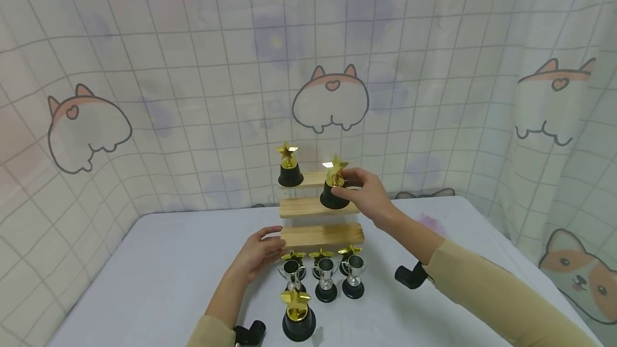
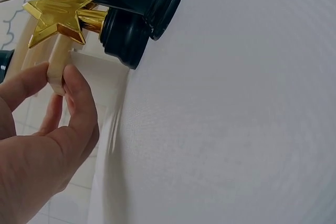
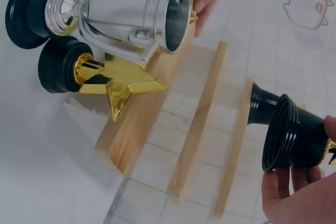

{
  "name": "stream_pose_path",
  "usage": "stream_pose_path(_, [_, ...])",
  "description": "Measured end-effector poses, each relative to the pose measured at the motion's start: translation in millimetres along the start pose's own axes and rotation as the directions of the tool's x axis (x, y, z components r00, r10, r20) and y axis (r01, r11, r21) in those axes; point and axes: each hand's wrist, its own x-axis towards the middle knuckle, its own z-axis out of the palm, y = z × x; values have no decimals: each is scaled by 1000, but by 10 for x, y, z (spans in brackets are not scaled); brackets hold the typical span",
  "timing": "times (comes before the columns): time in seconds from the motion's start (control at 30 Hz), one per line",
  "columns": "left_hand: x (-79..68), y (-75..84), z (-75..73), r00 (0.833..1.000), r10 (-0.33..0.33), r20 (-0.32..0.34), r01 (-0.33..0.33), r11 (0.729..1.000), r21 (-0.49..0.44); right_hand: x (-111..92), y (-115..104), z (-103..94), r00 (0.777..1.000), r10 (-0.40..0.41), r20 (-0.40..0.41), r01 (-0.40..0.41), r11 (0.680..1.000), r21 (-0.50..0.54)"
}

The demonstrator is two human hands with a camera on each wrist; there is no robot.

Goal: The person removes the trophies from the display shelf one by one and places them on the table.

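My right hand (image 1: 370, 197) holds a gold star trophy (image 1: 331, 197) by its upper part, with the black base hanging below the fingers. In the right wrist view the base (image 3: 294, 135) is tilted and overlaps another star trophy standing on the top shelf. That one (image 1: 290, 174) is upright at the top shelf's left end. My left hand (image 1: 260, 253) pinches the left end of the lowest board (image 1: 322, 235) of a three-tier wooden stand; in the left wrist view thumb and fingers grip the board's end (image 2: 56, 77).
Before the stand, three silver cup trophies (image 1: 325, 273) stand in a row, with three gold star trophies (image 1: 349, 251) behind them. Nearest me is another star trophy (image 1: 299, 324). The middle board (image 1: 299, 208) and top board (image 1: 314, 178) rise toward the curtain (image 1: 217, 95) behind the white table (image 1: 183, 261).
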Motion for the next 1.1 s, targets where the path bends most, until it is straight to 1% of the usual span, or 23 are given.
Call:
stream_pose_path(0.23, [4, 25, 9, 1000, 7, -5, -7, 1000, 7, -128, -41, 20, 1000, 21, 17, -21, 1000, -8])
stream_pose_path(0.53, [-3, 34, 28, 1000, 11, -6, -11, 1000, 7, -318, -55, 9, 998, 32, 62, -32, 999, 8])
stream_pose_path(0.8, [11, 33, 39, 999, 5, -37, -4, 1000, 5, -473, -33, -13, 995, 39, 95, -41, 999, 28])
stream_pose_path(1.1, [15, 16, 45, 999, -4, -42, 4, 1000, 5, -695, 16, -19, 989, 49, 142, -57, 997, 53])
